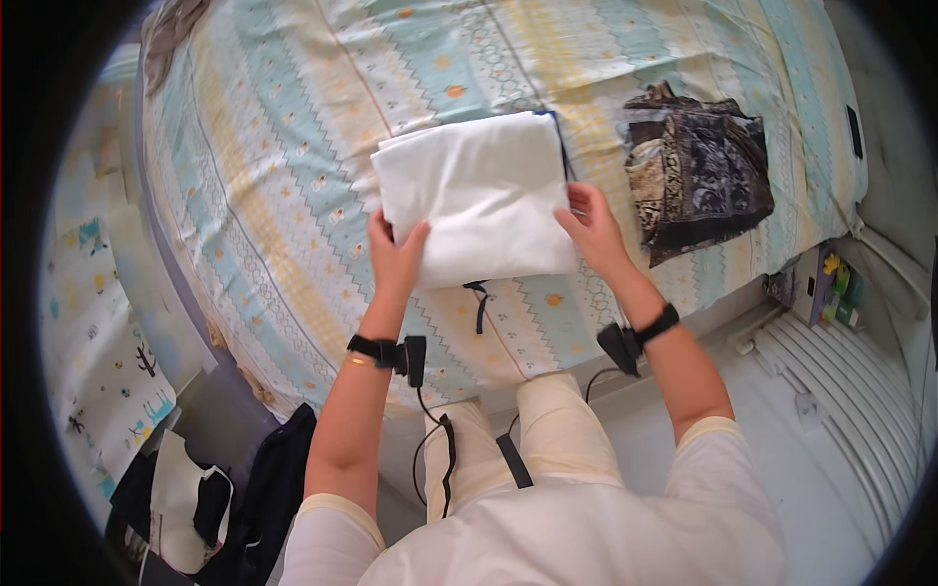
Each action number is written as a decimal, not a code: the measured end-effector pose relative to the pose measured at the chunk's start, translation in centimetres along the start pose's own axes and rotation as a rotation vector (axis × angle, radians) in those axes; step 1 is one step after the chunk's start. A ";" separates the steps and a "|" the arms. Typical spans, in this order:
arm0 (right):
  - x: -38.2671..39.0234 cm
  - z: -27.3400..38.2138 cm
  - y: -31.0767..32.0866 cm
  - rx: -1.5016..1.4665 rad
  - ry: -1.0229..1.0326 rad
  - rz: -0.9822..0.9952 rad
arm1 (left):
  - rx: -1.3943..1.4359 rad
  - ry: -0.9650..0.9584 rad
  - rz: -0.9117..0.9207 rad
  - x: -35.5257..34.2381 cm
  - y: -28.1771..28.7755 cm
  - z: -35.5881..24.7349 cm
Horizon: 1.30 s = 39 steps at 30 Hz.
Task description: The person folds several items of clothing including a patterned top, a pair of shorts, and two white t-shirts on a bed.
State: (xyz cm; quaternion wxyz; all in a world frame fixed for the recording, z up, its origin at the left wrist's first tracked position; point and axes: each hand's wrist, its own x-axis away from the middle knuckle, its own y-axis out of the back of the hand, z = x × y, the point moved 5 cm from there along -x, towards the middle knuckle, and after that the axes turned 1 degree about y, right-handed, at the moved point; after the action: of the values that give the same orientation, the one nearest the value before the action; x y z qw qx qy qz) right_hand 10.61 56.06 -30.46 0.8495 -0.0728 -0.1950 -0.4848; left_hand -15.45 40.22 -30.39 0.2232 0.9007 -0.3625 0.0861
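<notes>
A folded white garment (pixel 479 195) lies flat on the bed in front of me, stacked in a few layers into a rough rectangle. Dark blue trim shows along its far right edge, and a dark blue cord (pixel 480 305) pokes out from under the near edge. My left hand (pixel 396 252) grips its near left side, thumb on top and fingers partly hidden beyond the edge. At the near right side my right hand (pixel 593 230) holds it likewise, thumb on top with the fingers curled at the edge.
The bed wears a patterned sheet (pixel 322 127) in pale blue, yellow and cream. Right of the white garment lies a folded dark patterned cloth (pixel 708 176). Dark clothing (pixel 269 488) is heaped at lower left. A white ribbed radiator (pixel 831 400) stands at right. Cabled devices are strapped to both wrists.
</notes>
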 end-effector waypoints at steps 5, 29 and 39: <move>7.0 0.7 13.4 -0.043 -0.108 -0.556 | -0.324 0.048 -0.134 0.4 4.9 4.3; 0.3 -3.8 17.8 -0.954 -0.409 -0.448 | 0.590 0.760 0.469 3.2 -3.2 -0.2; 2.1 -3.6 14.9 -0.969 -0.310 -0.444 | 0.727 0.767 0.337 6.6 2.1 2.1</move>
State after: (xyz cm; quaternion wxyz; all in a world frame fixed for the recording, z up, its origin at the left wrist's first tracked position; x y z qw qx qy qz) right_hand 25.17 61.02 -31.94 0.5579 -0.4828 -0.0830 -0.6699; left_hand -12.18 33.81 -29.47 -0.0030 0.7534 -0.3414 0.5620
